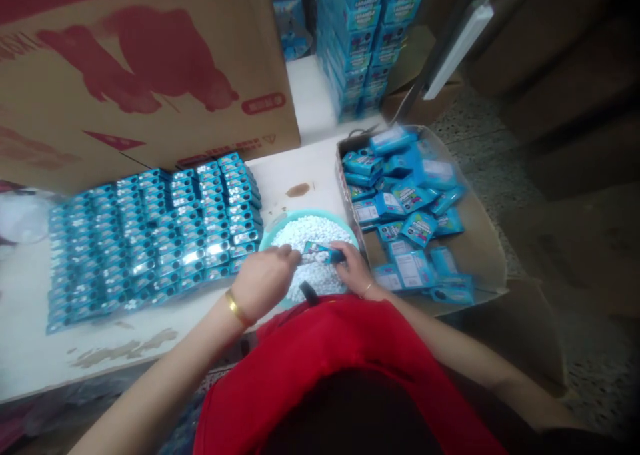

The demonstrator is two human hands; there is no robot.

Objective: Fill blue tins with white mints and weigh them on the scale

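My right hand [353, 268] grips a small blue box [316, 248] over a round turquoise bowl [270, 232]. White pellets [313, 227] fill the bowl. On the other side of the box my left hand [267, 278] is closed, with its fingertips pinched together close to the box's end. What lies in that pinch is too small and blurred to make out. Rows of similar blue boxes [155, 235], with dark round openings on the facing sides, stand packed together left of the bowl. A short dark piece [309, 293] shows at the bowl's near edge.
To the right, an open cardboard tray [480, 255] holds loose blue boxes [413, 195]. A big carton [150, 62] stands behind the rows on the white table [280, 168]. Wrapped blue stacks [355, 48] rise at the back, beside a slanted pole with a white bar [460, 52].
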